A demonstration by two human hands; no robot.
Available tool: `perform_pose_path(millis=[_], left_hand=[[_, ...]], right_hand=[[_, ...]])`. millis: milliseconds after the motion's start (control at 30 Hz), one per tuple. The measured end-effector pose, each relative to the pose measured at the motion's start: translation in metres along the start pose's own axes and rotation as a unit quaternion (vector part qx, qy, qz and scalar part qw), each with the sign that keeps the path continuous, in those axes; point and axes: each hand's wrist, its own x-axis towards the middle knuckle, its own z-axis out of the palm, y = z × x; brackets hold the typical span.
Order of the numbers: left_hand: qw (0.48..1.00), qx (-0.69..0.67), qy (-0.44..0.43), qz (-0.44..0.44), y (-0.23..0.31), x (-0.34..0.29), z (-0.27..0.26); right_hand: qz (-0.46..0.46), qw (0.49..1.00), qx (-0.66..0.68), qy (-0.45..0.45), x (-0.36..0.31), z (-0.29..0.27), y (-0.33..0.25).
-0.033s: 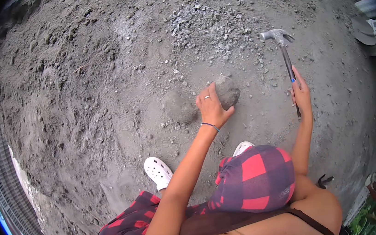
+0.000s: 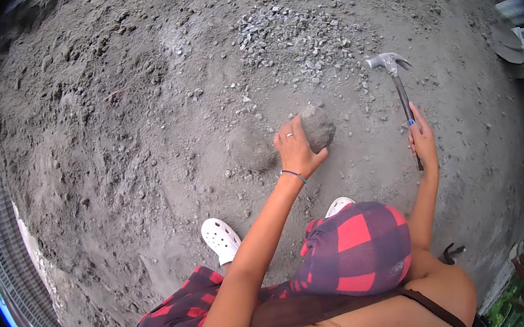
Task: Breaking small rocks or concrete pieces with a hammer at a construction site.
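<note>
My left hand (image 2: 298, 153) grips a rounded grey stone (image 2: 320, 128) from its near left side, thumb at the lower edge and fingers along the upper left. A second, dusty stone (image 2: 250, 147) sits on the ground just left of that hand. Off to the right, my right hand (image 2: 423, 142) is closed around the dark handle of a claw hammer (image 2: 401, 91). The hammer is raised, its metal head pointing away from me and its striking face toward the left. Nothing touches the hammer head.
A pile of crushed stone chips (image 2: 296, 37) lies beyond the held stone. Rough, lumpy grey soil (image 2: 89, 118) spreads to the left. My feet in white clogs (image 2: 221, 238) stand on the near side. Pale objects and plants (image 2: 508, 310) line the right rim.
My right hand and the hammer have moved slightly nearer to me. My left hand and both stones stay where they were.
</note>
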Motion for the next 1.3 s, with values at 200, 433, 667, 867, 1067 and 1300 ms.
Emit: perform_pose_path(millis=[200,433,667,867,1067,1300], left_hand=[[1.000,0.015,-0.016,0.009,0.009,0.002,0.004],[0.998,0.059,-0.021,0.002,0.006,0.003,-0.001],[1.000,0.000,-0.007,0.000,-0.008,-0.003,-0.007],[0.998,-0.046,-0.041,-0.012,0.003,-0.026,-0.019],[0.992,-0.103,-0.056,-0.039,0.005,-0.049,-0.015],[0.996,-0.079,-0.019,-0.029,0.003,-0.045,-0.016]], right_hand=[[-0.026,0.986,-0.155,-0.060,-0.005,-0.017,0.064],[-0.194,0.960,-0.182,-0.092,0.090,0.072,-0.008],[-0.190,0.978,-0.066,-0.063,0.038,0.082,-0.025],[-0.047,0.992,-0.087,-0.074,-0.074,-0.001,0.033],[-0.037,0.981,-0.159,-0.104,-0.092,0.018,0.062],[-0.161,0.964,-0.177,-0.120,0.023,0.133,-0.005]])
